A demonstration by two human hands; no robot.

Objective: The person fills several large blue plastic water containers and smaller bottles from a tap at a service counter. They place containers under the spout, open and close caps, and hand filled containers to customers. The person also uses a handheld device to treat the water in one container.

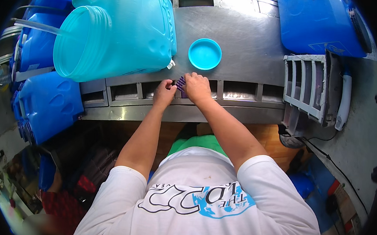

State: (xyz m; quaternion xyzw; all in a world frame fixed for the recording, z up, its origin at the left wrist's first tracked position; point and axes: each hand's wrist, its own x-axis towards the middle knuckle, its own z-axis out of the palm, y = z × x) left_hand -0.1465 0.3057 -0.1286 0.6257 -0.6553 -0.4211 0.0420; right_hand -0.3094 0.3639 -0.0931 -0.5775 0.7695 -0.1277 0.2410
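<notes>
A small purple piece with a pale dotted pattern (181,84) is between my hands at the steel table's front edge; its kind is too small to tell. My right hand (196,87) is closed over its right side, fingers curled and covering part of it. My left hand (164,94) is curled at its left side, thumb and finger pinched at its edge. Beyond my right hand lies a round turquoise screw lid (205,54), hollow side up. A big turquoise jug (131,35) lies on its side to the left, its wide mouth uncapped, with a small white spigot (171,64) near my left hand.
Slots line the front of the steel table (241,47). A clear tube (35,26) reaches the jug's mouth. Blue jugs (49,103) stand at the left, another blue jug (321,26) at the far right. A white slatted rack (304,86) stands on the right, a black cord (334,162) below it.
</notes>
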